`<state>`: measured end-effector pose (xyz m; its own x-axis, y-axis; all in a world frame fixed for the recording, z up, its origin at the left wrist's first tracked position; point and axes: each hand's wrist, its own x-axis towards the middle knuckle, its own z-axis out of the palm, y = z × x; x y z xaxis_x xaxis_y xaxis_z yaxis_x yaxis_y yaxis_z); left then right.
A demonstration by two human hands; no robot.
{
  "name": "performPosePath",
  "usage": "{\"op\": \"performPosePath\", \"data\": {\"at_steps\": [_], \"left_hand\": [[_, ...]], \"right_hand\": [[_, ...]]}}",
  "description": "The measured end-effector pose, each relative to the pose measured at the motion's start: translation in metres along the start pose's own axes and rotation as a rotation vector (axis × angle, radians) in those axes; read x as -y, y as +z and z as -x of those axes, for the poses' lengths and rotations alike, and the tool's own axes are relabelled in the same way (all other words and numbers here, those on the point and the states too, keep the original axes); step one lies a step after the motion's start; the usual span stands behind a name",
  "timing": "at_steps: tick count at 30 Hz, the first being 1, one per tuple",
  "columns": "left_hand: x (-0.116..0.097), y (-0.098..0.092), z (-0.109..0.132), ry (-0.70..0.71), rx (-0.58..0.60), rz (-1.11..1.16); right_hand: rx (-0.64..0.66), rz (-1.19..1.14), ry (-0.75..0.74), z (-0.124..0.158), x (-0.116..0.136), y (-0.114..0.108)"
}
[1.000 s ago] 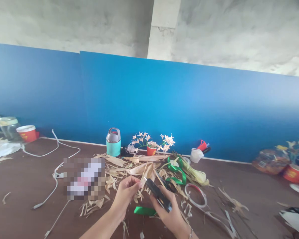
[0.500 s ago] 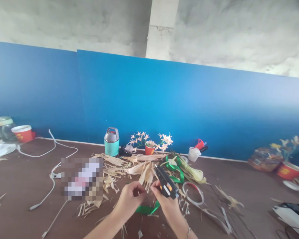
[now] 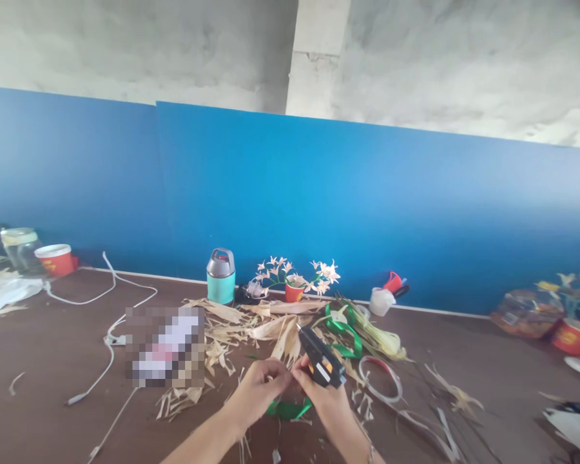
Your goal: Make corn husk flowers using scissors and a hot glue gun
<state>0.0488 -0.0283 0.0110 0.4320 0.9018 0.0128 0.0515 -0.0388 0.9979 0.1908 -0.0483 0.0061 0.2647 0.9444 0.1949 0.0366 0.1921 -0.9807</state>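
Note:
Wrapped in my right hand [image 3: 329, 394] is a black glue gun [image 3: 321, 357] with orange parts, its nozzle pointing up and away. The thumb and forefinger of that hand reach over toward my left hand [image 3: 258, 386]. My left fingers are pinched together; whatever sits between them is too small or hidden to make out. Both sets of fingertips nearly meet. Green ribbon [image 3: 290, 410] lies on the table just below them. Dried corn husks [image 3: 285, 335] spread out beyond the fingers.
At the back stand a turquoise flask [image 3: 221, 278] and a red cup [image 3: 294, 292] with husk flowers. More green ribbon [image 3: 350, 341], a ring of clear tape [image 3: 381, 379] and a white pot [image 3: 381, 300] lie right. White cables [image 3: 111, 357] and a blurred-out object [image 3: 167, 348] are left.
My fingertips have come closer together. The whole view has shifted slightly, so things on the table sit a little further right. The glue gun is still in my right hand.

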Motion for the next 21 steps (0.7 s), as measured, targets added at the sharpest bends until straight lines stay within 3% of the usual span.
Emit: {"op": "performPosePath", "data": {"at_steps": [3,6,14,21], "left_hand": [[0.001,0.001,0.000,-0.055,0.031,0.062],[0.000,0.001,0.001,-0.076,-0.018,0.018],[0.004,0.001,0.002,0.124,-0.194,-0.381],[0.002,0.001,0.006,0.174,-0.210,-0.497]], "right_hand": [[0.001,-0.025,0.027,0.000,0.005,0.000],[0.013,-0.042,0.045,-0.002,0.007,-0.001],[-0.033,-0.002,0.032,-0.005,-0.005,-0.006],[-0.038,0.067,-0.019,-0.003,0.006,-0.006]]}}
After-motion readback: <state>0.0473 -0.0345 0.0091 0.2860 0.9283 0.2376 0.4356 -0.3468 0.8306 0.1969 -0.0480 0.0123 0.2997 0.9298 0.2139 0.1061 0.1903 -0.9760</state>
